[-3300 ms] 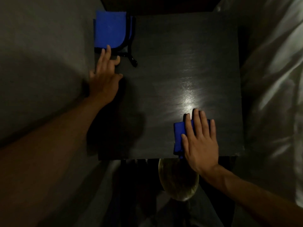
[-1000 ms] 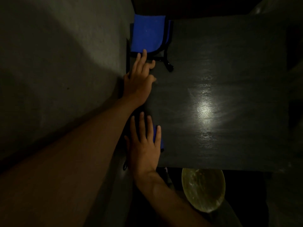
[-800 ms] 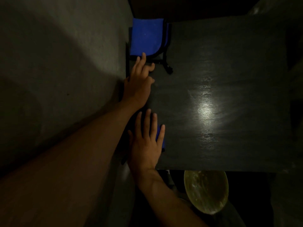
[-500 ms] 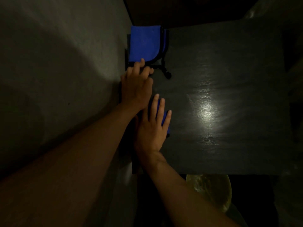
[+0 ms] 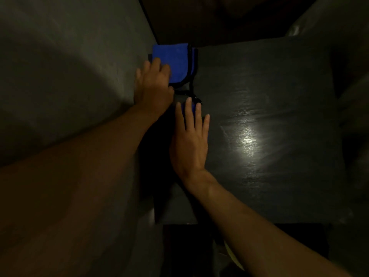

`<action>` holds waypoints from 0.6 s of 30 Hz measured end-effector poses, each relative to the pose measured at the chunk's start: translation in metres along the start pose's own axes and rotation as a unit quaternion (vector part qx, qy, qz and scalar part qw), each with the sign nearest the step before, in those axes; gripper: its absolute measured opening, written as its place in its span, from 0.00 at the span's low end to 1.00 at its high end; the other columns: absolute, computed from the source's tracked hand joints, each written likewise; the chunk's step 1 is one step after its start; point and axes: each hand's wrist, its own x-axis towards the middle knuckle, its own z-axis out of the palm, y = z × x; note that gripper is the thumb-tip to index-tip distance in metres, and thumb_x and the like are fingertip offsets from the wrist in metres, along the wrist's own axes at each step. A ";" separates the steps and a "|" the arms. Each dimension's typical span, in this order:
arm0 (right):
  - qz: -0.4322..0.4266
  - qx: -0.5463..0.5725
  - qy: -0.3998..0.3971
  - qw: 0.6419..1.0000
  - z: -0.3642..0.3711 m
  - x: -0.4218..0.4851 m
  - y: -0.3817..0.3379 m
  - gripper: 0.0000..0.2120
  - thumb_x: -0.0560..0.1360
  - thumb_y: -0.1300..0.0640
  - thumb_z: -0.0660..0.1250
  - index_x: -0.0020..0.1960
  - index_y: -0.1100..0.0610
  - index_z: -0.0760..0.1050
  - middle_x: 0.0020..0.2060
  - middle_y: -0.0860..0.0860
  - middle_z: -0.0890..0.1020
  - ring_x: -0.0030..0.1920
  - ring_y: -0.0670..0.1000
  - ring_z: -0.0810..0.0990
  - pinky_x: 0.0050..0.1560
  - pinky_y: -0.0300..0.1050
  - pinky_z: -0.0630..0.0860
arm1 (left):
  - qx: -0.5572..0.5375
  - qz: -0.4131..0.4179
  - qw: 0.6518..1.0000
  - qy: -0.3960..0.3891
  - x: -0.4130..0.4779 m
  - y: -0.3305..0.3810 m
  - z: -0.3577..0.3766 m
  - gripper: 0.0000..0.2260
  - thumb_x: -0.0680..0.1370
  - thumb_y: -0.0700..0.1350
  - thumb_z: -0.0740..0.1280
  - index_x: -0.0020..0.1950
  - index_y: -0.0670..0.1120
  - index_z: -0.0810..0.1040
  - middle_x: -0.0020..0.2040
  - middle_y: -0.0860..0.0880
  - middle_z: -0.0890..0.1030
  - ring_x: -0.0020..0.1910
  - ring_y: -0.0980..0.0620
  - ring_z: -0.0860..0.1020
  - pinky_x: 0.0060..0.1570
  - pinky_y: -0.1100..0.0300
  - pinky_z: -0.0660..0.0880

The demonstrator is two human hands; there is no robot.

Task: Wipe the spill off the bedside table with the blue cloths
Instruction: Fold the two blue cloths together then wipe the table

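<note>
The dark bedside table (image 5: pixel 269 96) fills the middle of the head view, with a bright glossy patch right of centre. A folded blue cloth with black edging (image 5: pixel 175 62) lies at the table's far left corner; my left hand (image 5: pixel 152 84) rests on its near left part, fingers curled on it. My right hand (image 5: pixel 189 136) lies flat, palm down, pressing a second blue cloth (image 5: pixel 192 106) on the table's left side. Only slivers of that cloth show between my fingers. My right fingertips nearly touch the first cloth's black loop.
A grey wall (image 5: pixel 69 76) runs along the table's left edge. Pale bedding (image 5: pixel 355 96) borders the right side. A yellowish round object (image 5: pixel 233 258) sits low beyond the table's near edge, mostly hidden by my right forearm.
My right hand slid its cloth from the near right across to the left side, then away from me toward the far corner. My left hand moved up onto the folded cloth.
</note>
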 end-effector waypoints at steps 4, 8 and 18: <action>-0.104 -0.053 -0.037 0.993 -0.003 -0.026 0.024 0.29 0.79 0.52 0.54 0.80 0.55 0.61 0.81 0.57 0.59 0.82 0.59 0.52 0.80 0.58 0.39 | 0.042 0.022 0.999 -0.012 0.010 -0.006 0.005 0.13 0.73 0.40 0.68 0.57 0.40 0.73 0.62 0.39 0.72 0.59 0.38 0.71 0.55 0.45 0.66; -0.120 -0.067 -0.069 0.988 0.006 -0.036 0.030 0.29 0.84 0.43 0.53 0.81 0.53 0.59 0.82 0.56 0.55 0.82 0.57 0.49 0.81 0.57 0.44 | 0.028 0.012 1.000 -0.007 0.011 -0.007 0.012 0.13 0.74 0.39 0.66 0.58 0.41 0.72 0.63 0.39 0.72 0.58 0.37 0.71 0.51 0.43 0.70; -0.103 -0.122 -0.161 0.974 0.003 0.024 0.010 0.34 0.82 0.34 0.38 0.82 0.49 0.41 0.82 0.56 0.42 0.81 0.56 0.36 0.79 0.59 0.40 | -0.053 -0.053 0.994 0.084 0.040 -0.008 0.009 0.21 0.83 0.46 0.54 0.73 0.37 0.64 0.65 0.35 0.74 0.62 0.38 0.74 0.60 0.53 0.68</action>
